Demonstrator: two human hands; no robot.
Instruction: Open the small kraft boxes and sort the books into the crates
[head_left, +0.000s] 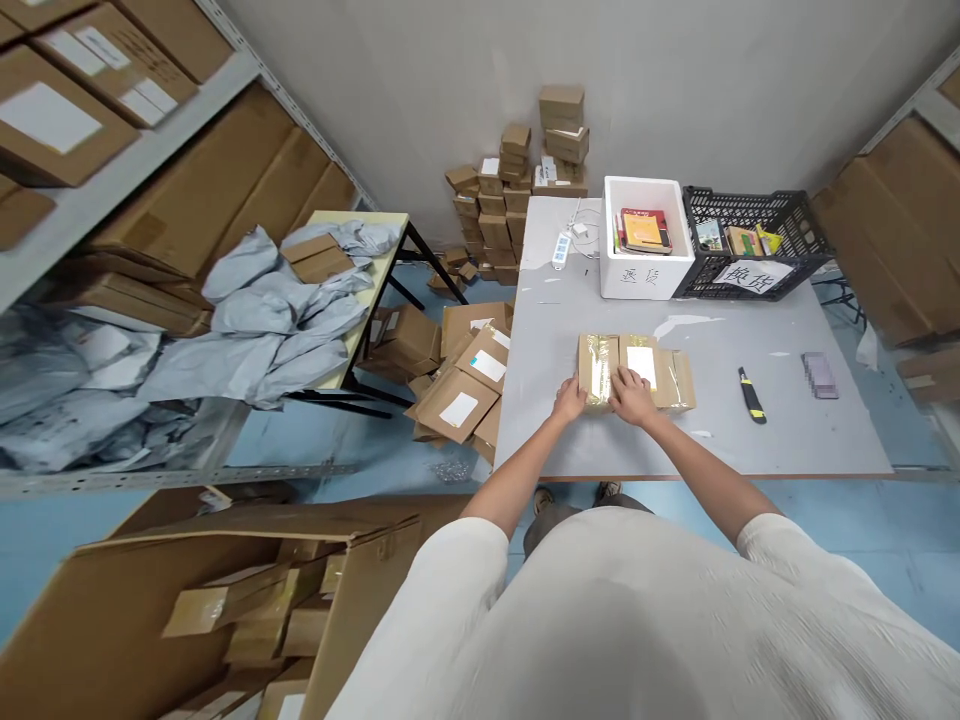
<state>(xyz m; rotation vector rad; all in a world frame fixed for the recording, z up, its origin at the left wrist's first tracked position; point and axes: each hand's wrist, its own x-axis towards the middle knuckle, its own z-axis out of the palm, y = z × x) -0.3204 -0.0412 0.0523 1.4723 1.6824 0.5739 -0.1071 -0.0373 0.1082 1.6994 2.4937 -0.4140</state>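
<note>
Nearest in my view is a big open brown cardboard carton, well to the near left of a brown cardboard box crossed with yellowish tape, which is my landmark. I have the left hand against the taped box's left edge and the right hand over its right edge, fingers bent; from here I cannot tell whether either hand really pinches the cardboard. The taped box lies flat on a grey rectangular surface. Just to its right sits a brown cardboard box with a white label, then a plainer brown box with shiny tape. Farther right of the taped box I see a black-and-yellow utility knife, and beyond that a small mauve rectangular item, too blurred to make out. To its left, past the surface's edge, brown cardboard cartons lie heaped on the floor. Behind the taped box stands a white foam box holding red and orange books, with a black plastic crate to the right of that. Farthest behind it, brown cardboard boxes are stacked against the grey wall.
</note>
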